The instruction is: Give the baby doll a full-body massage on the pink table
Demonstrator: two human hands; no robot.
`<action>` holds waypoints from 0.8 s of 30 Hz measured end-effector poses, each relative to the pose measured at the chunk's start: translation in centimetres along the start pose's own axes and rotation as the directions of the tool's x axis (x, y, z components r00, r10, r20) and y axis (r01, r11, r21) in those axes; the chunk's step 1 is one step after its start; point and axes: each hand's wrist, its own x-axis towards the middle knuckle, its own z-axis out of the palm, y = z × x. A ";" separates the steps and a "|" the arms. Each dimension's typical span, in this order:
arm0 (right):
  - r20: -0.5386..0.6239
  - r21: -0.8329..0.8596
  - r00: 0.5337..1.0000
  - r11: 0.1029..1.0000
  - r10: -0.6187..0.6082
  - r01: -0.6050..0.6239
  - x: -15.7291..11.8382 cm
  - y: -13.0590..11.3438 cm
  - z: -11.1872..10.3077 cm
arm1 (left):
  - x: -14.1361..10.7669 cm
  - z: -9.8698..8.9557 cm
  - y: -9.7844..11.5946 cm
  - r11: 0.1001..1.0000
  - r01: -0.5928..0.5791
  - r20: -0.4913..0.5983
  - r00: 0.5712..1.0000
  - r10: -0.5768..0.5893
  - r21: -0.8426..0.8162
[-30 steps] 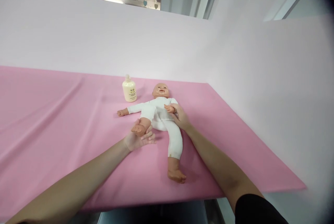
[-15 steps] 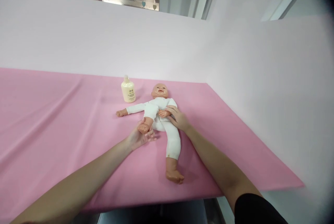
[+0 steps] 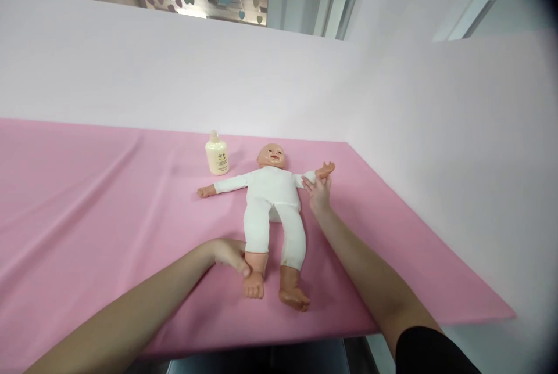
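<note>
A baby doll (image 3: 273,188) in a white suit lies on its back, head toward the wall and feet toward me. Its arms are spread out to both sides and its legs are straight. My left hand (image 3: 231,253) is closed around the doll's lower leg on the left, thumb on the ankle and the fingers hidden under it. At the doll's arm on the right, my right hand (image 3: 319,193) holds the forearm near the wrist, with fingers partly behind it.
A cream-coloured lotion bottle (image 3: 217,157) stands upright left of the doll's head. Pink cloth (image 3: 108,211) with creases covers the table. White walls rise behind it and on the right. A dark seat (image 3: 261,359) shows below the front edge.
The doll's bent leg has come down straight toward me with my left hand on it. My right hand has moved the doll's arm from its belly out to the right.
</note>
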 end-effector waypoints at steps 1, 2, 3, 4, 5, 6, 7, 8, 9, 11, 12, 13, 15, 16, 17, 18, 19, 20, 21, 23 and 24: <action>-0.016 0.007 1.000 1.000 0.019 -0.019 0.4 0.4 -0.4 | -0.1 0.0 0.1 0.992 0.027 0.030 0.999 -0.031 0.122; -0.022 0.007 0.999 1.000 0.027 -0.027 0.7 0.7 -0.8 | -0.1 0.1 0.2 0.967 0.046 0.081 0.994 -0.068 0.251; -0.016 0.003 1.000 1.000 0.025 -0.025 0.9 1.0 -1.1 | 0.0 0.1 0.3 0.936 0.051 0.128 0.987 -0.101 0.348; -0.005 -0.001 1.000 1.000 0.018 -0.018 1.0 1.1 -1.2 | 0.0 0.1 0.4 0.927 0.031 0.141 0.986 -0.090 0.373; 0.004 -0.002 1.000 1.000 0.007 -0.007 1.0 1.1 -1.2 | 0.1 0.1 0.4 0.932 0.011 0.153 0.986 -0.072 0.362; 0.009 0.000 1.000 1.000 -0.005 0.005 0.9 0.9 -1.1 | 0.2 0.0 0.3 0.945 -0.006 0.178 0.983 -0.056 0.327; 0.011 0.006 1.000 1.000 -0.014 0.014 0.7 0.6 -0.7 | 0.3 -0.1 0.2 0.962 -0.025 0.214 0.976 -0.035 0.273; 0.011 0.014 1.000 1.000 -0.021 0.021 0.4 0.3 -0.3 | 0.5 -0.2 0.1 0.978 -0.054 0.261 0.965 0.000 0.201; 0.016 0.021 0.999 0.999 -0.027 0.027 0.0 -0.1 0.3 | 0.7 -0.5 -0.1 0.989 -0.091 0.298 0.953 0.053 0.115; 0.062 0.016 0.997 0.999 -0.053 0.052 -1.1 -0.8 1.4 | 1.1 -0.9 -0.3 0.983 -0.175 0.310 0.933 0.182 -0.051; 0.101 0.001 0.992 0.997 -0.076 0.076 -1.6 -1.0 2.0 | 1.2 -1.1 -0.3 0.971 -0.214 0.277 0.931 0.236 -0.108; 0.148 -0.019 0.983 0.994 -0.105 0.109 -2.1 -1.2 2.4 | 1.3 -1.2 -0.2 0.959 -0.245 0.232 0.933 0.274 -0.145; 0.268 -0.076 0.948 0.977 -0.171 0.198 -3.0 -1.2 3.0 | 1.4 -1.2 0.1 0.944 -0.279 0.150 0.940 0.306 -0.178; 0.339 -0.113 0.918 0.960 -0.203 0.254 -3.3 -1.1 3.0 | 1.3 -1.1 0.2 0.938 -0.289 0.125 0.941 0.315 -0.190; 0.417 -0.160 0.879 0.933 -0.232 0.322 -3.5 -1.0 2.9 | 1.3 -1.0 0.4 0.932 -0.297 0.108 0.940 0.323 -0.206; 0.501 -0.214 0.828 0.891 -0.253 0.401 -3.6 -0.9 2.7 | 1.3 -1.0 0.5 0.927 -0.301 0.100 0.939 0.329 -0.225; 0.585 -0.270 0.769 0.832 -0.259 0.485 -3.7 -0.8 2.4 | 1.3 -0.9 0.6 0.920 -0.304 0.095 0.937 0.335 -0.246; 0.659 -0.320 0.710 0.762 -0.248 0.563 -3.7 -0.8 2.1 | 1.3 -0.8 0.6 0.914 -0.306 0.086 0.937 0.339 -0.268; 0.718 -0.361 0.659 0.690 -0.223 0.628 -3.7 -0.8 1.8 | 1.4 -0.8 0.7 0.906 -0.309 0.072 0.937 0.342 -0.290; 0.788 -0.417 0.595 0.575 -0.158 0.704 -3.7 -1.1 1.5 | 1.4 -0.6 0.7 0.888 -0.320 0.022 0.938 0.347 -0.331; 0.804 -0.433 0.580 0.540 -0.129 0.721 -3.8 -1.3 1.4 | 1.4 -0.5 0.8 0.878 -0.328 -0.009 0.938 0.347 -0.347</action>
